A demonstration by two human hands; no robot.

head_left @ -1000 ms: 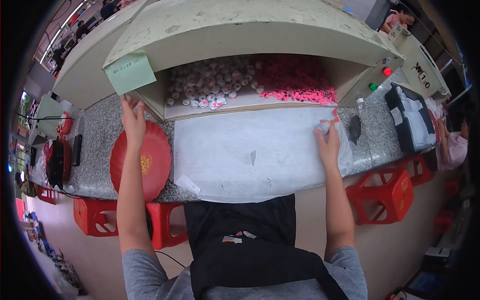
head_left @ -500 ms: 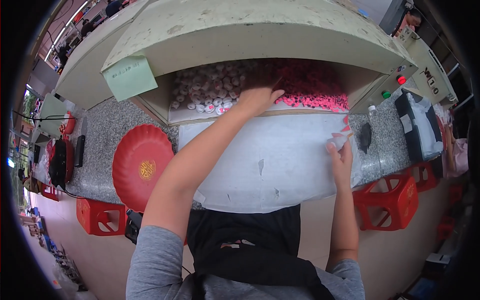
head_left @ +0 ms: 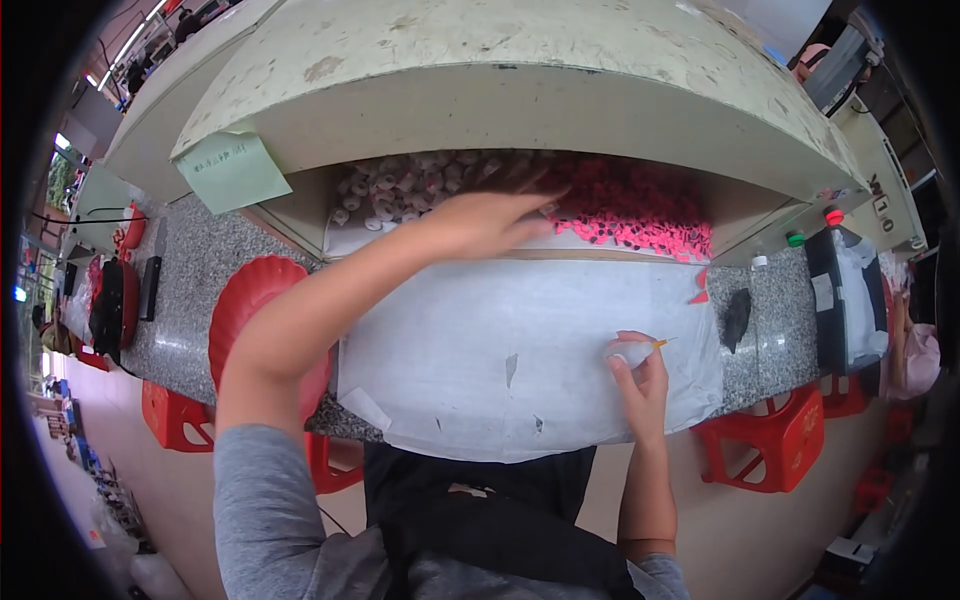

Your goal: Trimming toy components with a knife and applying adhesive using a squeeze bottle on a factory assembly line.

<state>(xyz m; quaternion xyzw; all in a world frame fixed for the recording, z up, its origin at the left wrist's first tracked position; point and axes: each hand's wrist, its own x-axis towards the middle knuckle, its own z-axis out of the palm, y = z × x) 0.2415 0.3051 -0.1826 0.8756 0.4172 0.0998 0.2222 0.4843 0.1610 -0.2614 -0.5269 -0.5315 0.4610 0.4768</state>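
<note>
1. Your left hand [head_left: 480,222] is stretched far forward, across the white sheet [head_left: 520,350], to the open shelf under the pale green hood [head_left: 520,70]. The fingers are spread and almost flat, palm down. They lie at the near edge of the shelf, where the pile of white pieces [head_left: 400,190] meets the pile of pink pieces [head_left: 640,205]. You cannot tell if a piece is already under the fingers.

2. Your right hand [head_left: 640,375] rests on the right part of the white sheet, near to you. The fingers are closed narrowly around a small white piece [head_left: 622,352]. A thin orange tip [head_left: 662,343] stands out from it to the right.

3. The white sheet covers the middle of the speckled grey tabletop [head_left: 190,280]. Your left forearm crosses over its left part.

4. A red round plate [head_left: 250,300] lies left of the sheet, partly hidden under your left arm.

5. A green paper note [head_left: 232,170] hangs on the left corner of the hood.

6. On the right, past the edge of the sheet, lies a small dark object [head_left: 737,315], and further right a black device [head_left: 845,300].

7. Red stools [head_left: 775,450] stand under the near edge of the tabletop.
</note>
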